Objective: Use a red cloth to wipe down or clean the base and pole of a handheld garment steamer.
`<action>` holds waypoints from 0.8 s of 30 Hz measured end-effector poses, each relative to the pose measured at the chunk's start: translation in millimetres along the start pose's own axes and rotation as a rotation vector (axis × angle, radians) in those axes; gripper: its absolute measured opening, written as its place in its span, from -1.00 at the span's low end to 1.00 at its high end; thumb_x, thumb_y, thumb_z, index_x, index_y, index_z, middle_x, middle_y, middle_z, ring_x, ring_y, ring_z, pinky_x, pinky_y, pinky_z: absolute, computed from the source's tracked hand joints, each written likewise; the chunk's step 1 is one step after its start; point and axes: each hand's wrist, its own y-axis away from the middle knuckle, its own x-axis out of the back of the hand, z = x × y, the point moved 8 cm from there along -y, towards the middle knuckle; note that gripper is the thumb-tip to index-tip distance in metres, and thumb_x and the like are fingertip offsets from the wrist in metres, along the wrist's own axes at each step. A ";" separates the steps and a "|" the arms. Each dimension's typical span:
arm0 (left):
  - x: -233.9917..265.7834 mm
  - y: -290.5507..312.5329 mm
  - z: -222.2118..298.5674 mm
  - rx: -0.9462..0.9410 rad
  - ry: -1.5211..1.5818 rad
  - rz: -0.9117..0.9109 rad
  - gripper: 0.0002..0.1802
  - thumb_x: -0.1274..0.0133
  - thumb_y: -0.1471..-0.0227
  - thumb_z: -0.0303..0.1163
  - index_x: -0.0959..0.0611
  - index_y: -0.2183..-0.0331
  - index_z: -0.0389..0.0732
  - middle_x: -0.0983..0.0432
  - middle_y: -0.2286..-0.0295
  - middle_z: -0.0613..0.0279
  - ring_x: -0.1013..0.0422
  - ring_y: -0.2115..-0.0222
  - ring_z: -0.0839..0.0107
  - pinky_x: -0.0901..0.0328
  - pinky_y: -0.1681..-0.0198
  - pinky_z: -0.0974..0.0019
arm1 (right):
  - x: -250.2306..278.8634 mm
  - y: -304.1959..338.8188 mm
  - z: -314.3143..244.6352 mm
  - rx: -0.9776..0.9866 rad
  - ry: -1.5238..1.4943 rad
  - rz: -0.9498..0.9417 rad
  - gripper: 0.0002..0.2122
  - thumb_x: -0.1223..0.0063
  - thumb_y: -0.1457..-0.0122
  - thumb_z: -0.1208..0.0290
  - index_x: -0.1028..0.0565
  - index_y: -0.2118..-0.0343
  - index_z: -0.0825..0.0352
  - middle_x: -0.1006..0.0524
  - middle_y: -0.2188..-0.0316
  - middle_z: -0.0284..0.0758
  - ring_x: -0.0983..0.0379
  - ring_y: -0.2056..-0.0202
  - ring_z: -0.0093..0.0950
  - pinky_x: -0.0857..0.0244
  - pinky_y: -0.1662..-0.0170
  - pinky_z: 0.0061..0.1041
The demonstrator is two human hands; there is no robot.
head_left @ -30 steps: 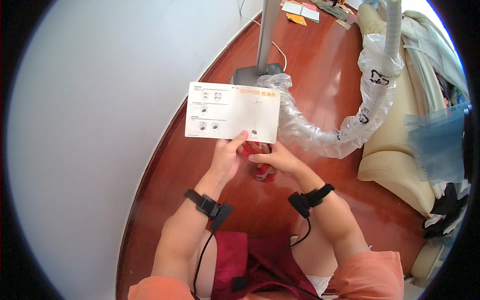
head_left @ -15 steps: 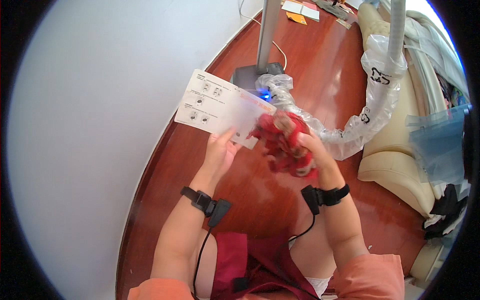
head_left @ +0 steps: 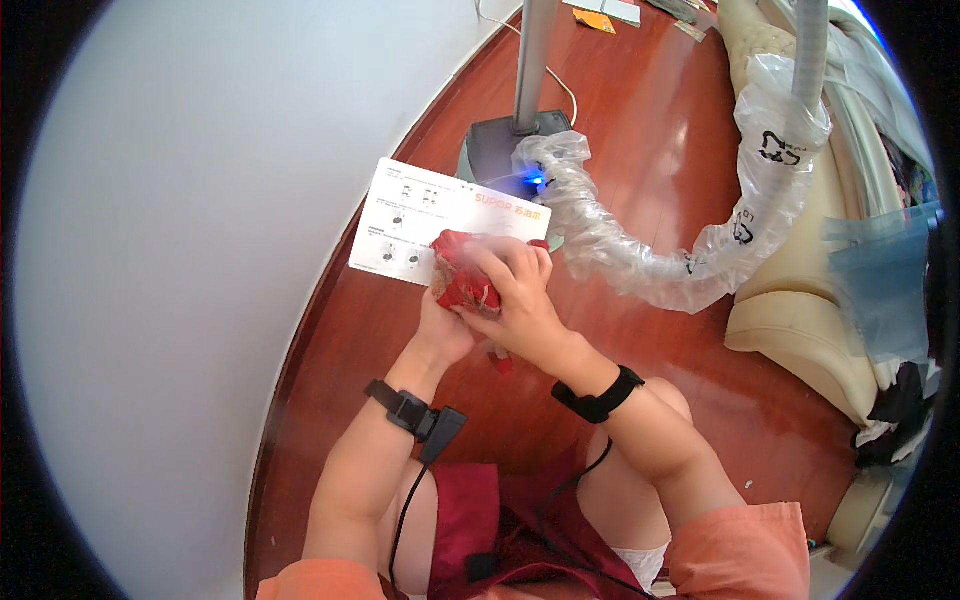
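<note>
My right hand (head_left: 522, 300) is closed round a crumpled red and brown cloth (head_left: 462, 278), pressing it on the lower edge of a white card (head_left: 440, 210) printed with small diagrams and orange lettering. Beneath the cloth, my left hand (head_left: 445, 330) grips the card's lower edge; its fingers are mostly hidden behind the card and the cloth. A loose end of the cloth hangs below my right hand. The card is held up over the floor, slightly tilted, its printed side toward me.
Beyond the card stands a grey pole on a dark base (head_left: 490, 145) with a blue light. A plastic-wrapped hose (head_left: 640, 275) curves off to the right. A cream sofa (head_left: 800, 350) lines the right, a white wall (head_left: 180, 250) the left. Papers (head_left: 610, 12) lie far off on the reddish wood floor (head_left: 640, 150).
My right hand has moved left with the cloth, from the card's right end onto its lower middle, over my left hand. The card has turned a little more level.
</note>
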 end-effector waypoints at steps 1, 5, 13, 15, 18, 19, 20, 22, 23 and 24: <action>-3.6 0.9 0.2 0.007 0.017 -0.032 -0.58 0.42 -0.12 -0.17 -0.29 0.08 -0.21 -0.27 0.11 0.16 -0.24 0.10 0.30 -0.18 0.02 0.16 | -3.4 -0.7 -0.7 0.028 0.070 -0.052 -0.40 -0.25 0.34 0.39 -0.29 0.10 0.17 -0.29 0.22 -0.30 -0.19 0.12 -0.35 0.12 0.09 -0.27; -16.9 3.5 8.8 -0.034 -0.139 -0.107 -0.52 0.44 -0.15 -0.14 -0.19 -0.03 -0.18 -0.18 0.01 0.21 -0.13 0.00 0.33 -0.03 -0.07 0.21 | 1.0 -4.1 7.4 0.045 0.134 0.013 -0.42 -0.24 0.36 0.42 -0.34 0.13 0.11 -0.28 0.25 -0.30 -0.19 0.20 -0.31 0.00 0.16 -0.30; -21.6 5.0 1.4 0.043 -0.020 -0.265 -0.45 0.43 -0.13 -0.10 -0.01 -0.10 -0.11 -0.01 -0.08 0.24 0.03 -0.09 0.29 0.10 -0.12 0.05 | 26.4 -4.5 34.6 -0.069 0.239 0.239 -0.44 -0.23 0.35 0.53 -0.36 0.14 0.19 -0.22 0.22 -0.20 -0.14 0.14 -0.21 -0.08 0.09 -0.30; -26.3 6.4 2.0 0.033 -0.024 -0.284 -0.46 0.44 -0.13 -0.10 -0.03 -0.10 -0.12 -0.02 -0.07 0.23 0.02 -0.09 0.29 0.10 -0.12 0.07 | 25.0 -2.9 27.7 -0.058 0.265 0.222 -0.46 -0.22 0.35 0.52 -0.37 0.16 0.17 -0.22 0.21 -0.21 -0.14 0.13 -0.21 -0.07 0.08 -0.29; -21.8 3.3 1.5 -0.010 -0.042 -0.263 -0.48 0.45 -0.14 -0.11 -0.08 -0.08 -0.14 -0.05 -0.06 0.20 0.01 -0.08 0.29 0.10 -0.13 0.11 | 4.0 1.5 13.3 -0.011 0.191 0.025 -0.48 -0.21 0.36 0.49 -0.38 0.19 0.16 -0.23 0.20 -0.21 -0.15 0.13 -0.19 -0.05 0.08 -0.26; -17.9 2.1 3.5 -0.046 -0.060 -0.224 -0.49 0.45 -0.14 -0.12 -0.11 -0.07 -0.15 -0.07 -0.05 0.18 0.00 -0.08 0.29 0.10 -0.13 0.13 | 0.2 5.2 10.0 -0.017 0.173 0.020 -0.49 -0.21 0.35 0.48 -0.37 0.19 0.16 -0.24 0.21 -0.22 -0.15 0.13 -0.19 -0.05 0.07 -0.24; -19.1 3.3 4.1 -0.028 -0.026 -0.240 -0.50 0.46 -0.14 -0.14 -0.14 -0.05 -0.17 -0.10 -0.03 0.15 -0.01 -0.07 0.29 0.10 -0.13 0.17 | -3.1 7.4 10.2 -0.024 0.168 0.012 -0.49 -0.21 0.35 0.48 -0.37 0.18 0.16 -0.25 0.21 -0.22 -0.15 0.12 -0.19 -0.06 0.07 -0.25; -19.0 3.3 4.9 -0.024 -0.020 -0.243 -0.49 0.45 -0.14 -0.11 -0.13 -0.06 -0.17 -0.09 -0.03 0.16 -0.01 -0.07 0.29 0.10 -0.13 0.16 | -4.6 8.0 13.2 -0.031 0.162 0.004 -0.49 -0.20 0.35 0.49 -0.37 0.18 0.16 -0.25 0.21 -0.21 -0.16 0.12 -0.20 -0.06 0.07 -0.26; -18.9 3.0 5.1 -0.021 -0.015 -0.246 -0.47 0.44 -0.13 -0.09 -0.13 -0.06 -0.17 -0.09 -0.04 0.16 -0.02 -0.07 0.29 0.10 -0.13 0.16 | -4.7 5.6 12.9 0.018 0.175 -0.017 -0.48 -0.20 0.35 0.49 -0.37 0.18 0.17 -0.25 0.22 -0.20 -0.15 0.12 -0.19 -0.07 0.08 -0.27; -18.3 1.6 4.9 -0.022 -0.016 -0.245 -0.47 0.44 -0.13 -0.09 -0.13 -0.06 -0.17 -0.09 -0.04 0.16 -0.02 -0.07 0.29 0.10 -0.13 0.16 | -4.8 3.0 13.0 0.067 0.187 -0.037 -0.48 -0.20 0.35 0.49 -0.36 0.17 0.17 -0.25 0.22 -0.19 -0.15 0.12 -0.19 -0.09 0.08 -0.28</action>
